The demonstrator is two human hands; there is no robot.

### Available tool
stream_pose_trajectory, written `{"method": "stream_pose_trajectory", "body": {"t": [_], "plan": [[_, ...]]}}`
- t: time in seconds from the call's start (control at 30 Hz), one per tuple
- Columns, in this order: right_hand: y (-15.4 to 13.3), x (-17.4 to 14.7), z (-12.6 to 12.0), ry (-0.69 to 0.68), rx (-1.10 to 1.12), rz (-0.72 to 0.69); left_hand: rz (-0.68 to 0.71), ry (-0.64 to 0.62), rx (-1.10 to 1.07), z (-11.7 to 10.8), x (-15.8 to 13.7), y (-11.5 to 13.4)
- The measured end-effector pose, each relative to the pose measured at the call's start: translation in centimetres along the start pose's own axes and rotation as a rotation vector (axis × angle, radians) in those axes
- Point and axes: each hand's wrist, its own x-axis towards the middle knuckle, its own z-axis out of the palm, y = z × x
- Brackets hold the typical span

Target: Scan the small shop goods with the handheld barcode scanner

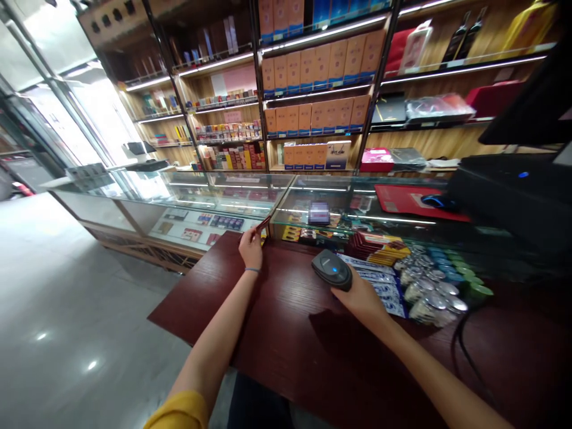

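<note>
My right hand (351, 292) is wrapped round a black barcode scanner (331, 269) with a small blue light on top. It is above the dark red wooden counter (286, 310), pointing forward and left. Farther forward, at the counter's far edge by the glass case, my left hand (251, 247) pinches a thin, dark reddish flat item (263, 224); its kind is too small to tell. Right of the scanner lie blue-and-white packets (386, 292) and a stack of brown-and-yellow boxes (378, 247).
Several small lidded jars (431, 292) stand on the right, with a black cable (462, 339) near them. A glass display case (214, 193) runs along the far side, with a red mat (402, 202) and mouse (435, 201) on it. Stocked shelves (319, 95) rise behind.
</note>
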Motion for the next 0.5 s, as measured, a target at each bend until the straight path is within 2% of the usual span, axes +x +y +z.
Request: {"method": "stream_pose_trajectory", "body": {"t": [0.1,0.17,0.33,0.5], "plan": [[0.3,0.2,0.0,0.003,-0.011,0.016,0.296,-0.059,0.398,-3.0,1.7,-0.4],[0.5,0.3,-0.1,-0.022,-0.002,0.017,0.384,-0.154,0.584,-4.6,2.5,-1.1],[1.2,0.7,-0.1,-0.067,0.037,0.040,0.440,-0.371,0.838,-6.7,3.1,-3.4],[1.1,0.7,0.0,-0.038,0.022,0.057,0.470,-0.445,0.901,-6.4,3.0,-4.7]]}}
